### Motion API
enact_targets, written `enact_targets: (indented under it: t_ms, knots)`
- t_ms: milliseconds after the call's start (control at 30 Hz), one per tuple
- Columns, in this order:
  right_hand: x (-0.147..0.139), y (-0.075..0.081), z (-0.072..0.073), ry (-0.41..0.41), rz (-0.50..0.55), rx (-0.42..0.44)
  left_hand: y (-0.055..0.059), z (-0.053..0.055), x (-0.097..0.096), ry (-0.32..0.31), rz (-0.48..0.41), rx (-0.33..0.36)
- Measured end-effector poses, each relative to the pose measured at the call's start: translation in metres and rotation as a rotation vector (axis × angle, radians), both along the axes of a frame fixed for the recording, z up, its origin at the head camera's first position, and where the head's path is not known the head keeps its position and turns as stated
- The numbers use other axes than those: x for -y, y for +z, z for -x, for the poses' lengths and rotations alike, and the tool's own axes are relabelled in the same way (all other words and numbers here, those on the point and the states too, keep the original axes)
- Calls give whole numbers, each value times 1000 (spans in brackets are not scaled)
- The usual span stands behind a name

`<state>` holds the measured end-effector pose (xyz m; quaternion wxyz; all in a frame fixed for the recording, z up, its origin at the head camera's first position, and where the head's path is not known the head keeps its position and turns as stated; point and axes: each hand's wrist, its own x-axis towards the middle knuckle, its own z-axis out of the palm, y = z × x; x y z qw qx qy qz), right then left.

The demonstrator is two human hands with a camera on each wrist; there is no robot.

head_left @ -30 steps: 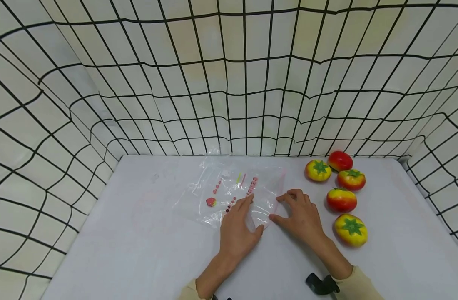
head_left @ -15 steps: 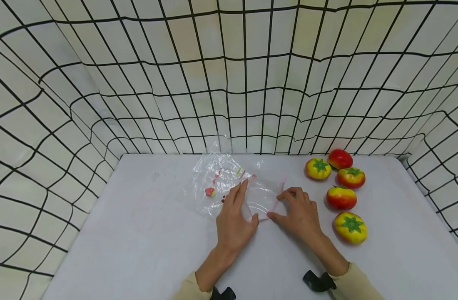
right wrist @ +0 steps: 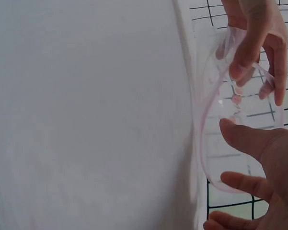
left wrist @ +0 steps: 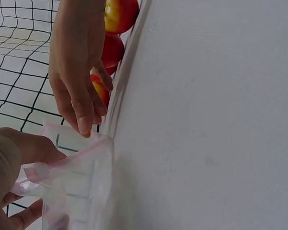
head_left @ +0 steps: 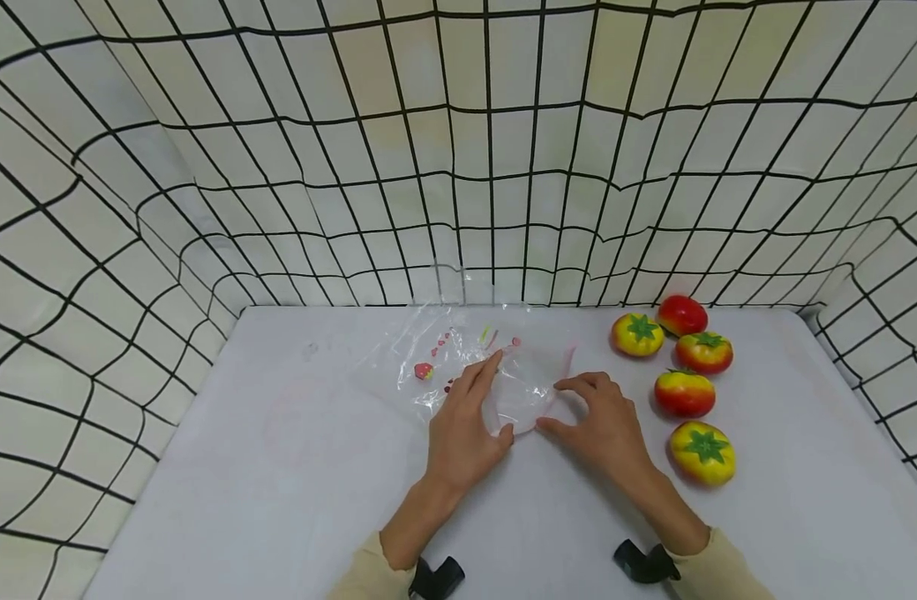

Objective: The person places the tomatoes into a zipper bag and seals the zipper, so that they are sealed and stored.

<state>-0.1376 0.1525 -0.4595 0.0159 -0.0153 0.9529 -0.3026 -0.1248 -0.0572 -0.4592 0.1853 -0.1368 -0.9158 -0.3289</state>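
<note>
Clear plastic forms the strawberry-printed bag (head_left: 529,387), which lies at the middle of the white tabletop (head_left: 293,475) toward the far side, its mouth spread between two hands. It should be very light, limp and slick, likely to crumple or slide rather than keep a shape. Its pink rim (right wrist: 200,124) looks the firmest part and so the best place to take hold; the loose film would bunch. On the left, the left hand (head_left: 462,433) holds the rim in the crook between thumb and fingers. Opposite, the right hand (head_left: 604,429) has thumb and forefinger parted, touching the rim; whether they sit inside it, I cannot tell. Far off, the bag's filmy end rises at the table edge, just before the black net (head_left: 491,179). Five tomato-like fruits (head_left: 685,394) crowd the right, near that forearm, while the widest room runs left and near.
</note>
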Motion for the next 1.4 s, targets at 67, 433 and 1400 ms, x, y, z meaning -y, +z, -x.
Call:
enact_targets:
  t_ms: [67, 433, 1400]
  knots:
    - [-6, 5, 0, 13, 18, -7, 3, 1, 2, -7, 2, 33]
    - [-57, 26, 6, 13, 112, -33, 15, 5, 11, -57, -67, 104]
    - [-135, 28, 8, -64, 91, -182, 17, 8, 18, -80, -102, 121]
